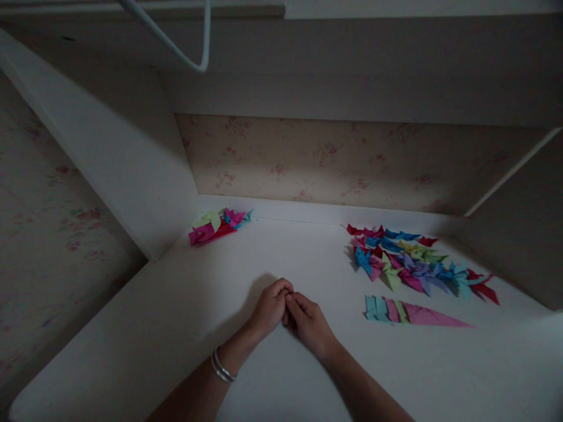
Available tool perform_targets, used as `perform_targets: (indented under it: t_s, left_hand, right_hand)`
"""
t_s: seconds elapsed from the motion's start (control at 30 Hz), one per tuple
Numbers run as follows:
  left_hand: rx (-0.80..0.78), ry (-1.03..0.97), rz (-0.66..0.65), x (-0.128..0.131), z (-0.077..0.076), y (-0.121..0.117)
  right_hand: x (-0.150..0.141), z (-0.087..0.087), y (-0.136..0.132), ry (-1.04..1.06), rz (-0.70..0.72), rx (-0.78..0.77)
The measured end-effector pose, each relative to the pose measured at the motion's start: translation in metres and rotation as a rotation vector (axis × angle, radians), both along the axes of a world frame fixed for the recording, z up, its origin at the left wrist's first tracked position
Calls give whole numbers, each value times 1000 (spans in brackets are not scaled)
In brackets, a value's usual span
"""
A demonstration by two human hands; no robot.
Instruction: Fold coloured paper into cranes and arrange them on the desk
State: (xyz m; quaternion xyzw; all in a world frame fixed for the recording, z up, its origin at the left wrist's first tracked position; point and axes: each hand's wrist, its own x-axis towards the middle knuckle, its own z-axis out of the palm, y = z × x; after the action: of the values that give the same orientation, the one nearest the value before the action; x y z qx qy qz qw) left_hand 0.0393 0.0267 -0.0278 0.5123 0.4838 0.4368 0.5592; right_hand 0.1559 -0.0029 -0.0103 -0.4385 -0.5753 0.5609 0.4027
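Note:
My left hand [270,307], with silver bangles [223,366] at its wrist, meets my right hand [311,321] over the white desk [290,249]. Both hands are closed, fingers curled and thumbs close together. Whatever they may pinch is hidden between the fingers. To the right lies a row of overlapping folded paper pieces [413,312] in teal, pink and green, tapering to a pink point. Behind that row is a larger group of colourful origami pieces [409,264]. A smaller bunch of origami pieces [220,225] sits at the back left.
A pale side panel [114,146] borders the desk on the left, and another panel [523,228] on the right. Overhead runs a shelf [352,70], with a white cable [185,55] hanging in front. Floral wallpaper [325,158] covers the back wall.

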Motion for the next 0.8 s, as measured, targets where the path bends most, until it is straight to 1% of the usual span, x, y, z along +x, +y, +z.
perform_targets:
  t_s: [0.2,0.57,0.8]
  left_hand:
    - [13,44,-21,0,-1,-1]
    - [30,88,-28,-1,6,-2]
    - [32,75,-34,-1,2,-2]
  right_hand:
    - [0,-1,0,10,-11,-6]
    - [1,-2,1,-51,-13,28]
    - [1,-5,1,-53,-11,22]
